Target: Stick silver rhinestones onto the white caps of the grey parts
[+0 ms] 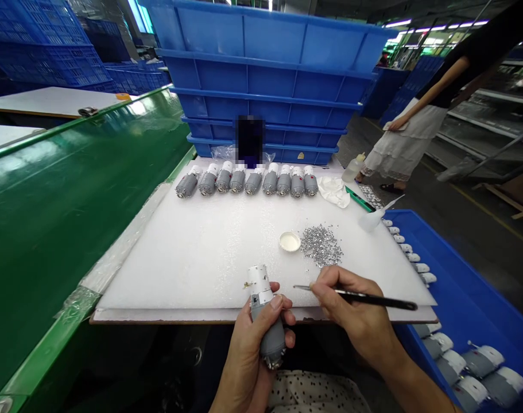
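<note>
My left hand point(261, 338) is wrapped round a grey-and-white cylindrical part point(259, 281), its white end pointing up and away from me. A small brass-coloured piece sticks out at the left of that white end. In my right hand point(356, 310) is a pair of slim black tweezers point(373, 299), pinched between thumb and fingers. Their metal tip points left, to the right of the cylinder and apart from it. Beyond the hands, a small round white dish point(289, 241) sits beside a scattered heap of tiny silvery pieces point(321, 245).
Several similar cylinders point(253, 182) stand in a row before stacked blue crates point(265, 86). A blue bin point(468, 298) at right holds more. Squeeze bottles point(371, 219), crumpled tissue point(333, 191) and a green tool point(359, 199) lie right. A green conveyor point(72, 201) runs left; a person point(425, 109) stands beyond.
</note>
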{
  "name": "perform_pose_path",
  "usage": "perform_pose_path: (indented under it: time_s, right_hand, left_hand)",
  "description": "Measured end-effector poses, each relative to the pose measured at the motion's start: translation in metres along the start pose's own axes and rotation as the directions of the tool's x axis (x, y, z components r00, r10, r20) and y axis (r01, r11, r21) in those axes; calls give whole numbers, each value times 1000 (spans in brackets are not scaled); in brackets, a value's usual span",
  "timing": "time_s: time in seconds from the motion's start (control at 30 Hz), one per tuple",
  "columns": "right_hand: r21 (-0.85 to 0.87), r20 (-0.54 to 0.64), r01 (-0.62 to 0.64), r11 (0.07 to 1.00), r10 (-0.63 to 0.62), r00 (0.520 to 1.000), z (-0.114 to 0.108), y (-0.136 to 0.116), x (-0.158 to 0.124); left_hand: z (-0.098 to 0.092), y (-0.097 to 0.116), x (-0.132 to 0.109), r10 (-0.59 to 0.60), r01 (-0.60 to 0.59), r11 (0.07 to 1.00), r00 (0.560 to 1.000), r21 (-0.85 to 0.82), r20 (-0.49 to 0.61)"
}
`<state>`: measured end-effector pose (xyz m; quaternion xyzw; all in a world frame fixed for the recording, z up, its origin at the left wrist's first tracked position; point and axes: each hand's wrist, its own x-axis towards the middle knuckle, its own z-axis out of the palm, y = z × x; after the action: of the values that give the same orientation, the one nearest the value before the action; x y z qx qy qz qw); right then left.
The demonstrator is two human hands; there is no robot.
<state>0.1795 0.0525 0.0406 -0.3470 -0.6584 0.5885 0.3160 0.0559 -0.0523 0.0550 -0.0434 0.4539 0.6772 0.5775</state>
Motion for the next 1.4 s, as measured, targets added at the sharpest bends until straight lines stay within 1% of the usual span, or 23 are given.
perform_pose_path:
  time_s: [0.1,0.17,0.27,0.33,0.4,0.5,0.67,0.77,0.9,0.97,1.03,1.1,1.13,1.2,1.23,1.27,1.33,1.4]
  right_hand:
    - [-5,-14,3,1000,-3,1000,-6,-4,20]
    - [-30,2,29,999,-29,1000,-7,-9,24]
    - [-157,44,168,973,-163,986,-1,-16,14]
    - [-234,92,282,930,-268,959,3,-19,4]
    - [-258,141,359,897,-332,933,6,-21,-4]
    - [-278,189,435,856,-395,899,9,-23,-7]
    - [-334,240,515,790,-457,857,10,-23,-7]
    - [-334,265,537,774,-470,842,9,-21,-9]
    - [-321,266,554,768,-488,831,10,-20,-11]
    - [-320,264,554,769,-489,831,11,-21,-12]
    - [-309,263,535,787,-470,843,11,-23,-12]
    - [-310,221,480,821,-429,876,9,-24,-8]
    - [-323,176,435,840,-398,900,7,-24,-3]
    - [-376,65,306,875,-304,950,1,-22,12]
    - [-404,14,238,884,-254,967,-2,-21,23]
    - [-429,-13,168,887,-192,981,-5,-19,34]
    - [-459,-24,110,882,-136,990,-10,-15,56]
    - [-486,-3,93,869,-108,994,-12,-12,73]
  left_hand:
    - [-3,0,0,32,-33,999,999,37,19]
    - [-3,1,0,39,-40,999,999,31,24]
    - [-2,3,3,24,-22,999,999,-43,47]
    - [-2,4,5,7,-1,997,998,-81,67]
    - [-1,4,6,-8,16,994,997,-108,78]
    - [-2,2,5,-23,36,987,996,-158,83]
    - [-4,0,4,-53,65,975,997,-210,64]
    - [-5,0,5,-47,60,974,997,-217,63]
    - [-5,-1,4,-38,46,977,998,-206,45]
    - [-5,-2,3,-35,40,981,999,-187,30]
    - [-5,-2,2,-23,26,987,999,-158,25]
    - [-6,-1,1,-1,5,994,999,-108,38]
    - [-6,-1,1,9,-5,997,999,-83,48]
    - [-7,0,2,29,-26,999,997,-44,70]
    - [-7,1,2,43,-40,999,996,-37,84]
    - [-8,1,3,61,-58,998,993,-35,102]
    - [-9,1,3,99,-97,995,984,-23,146]
    - [-11,0,4,112,-117,993,979,23,173]
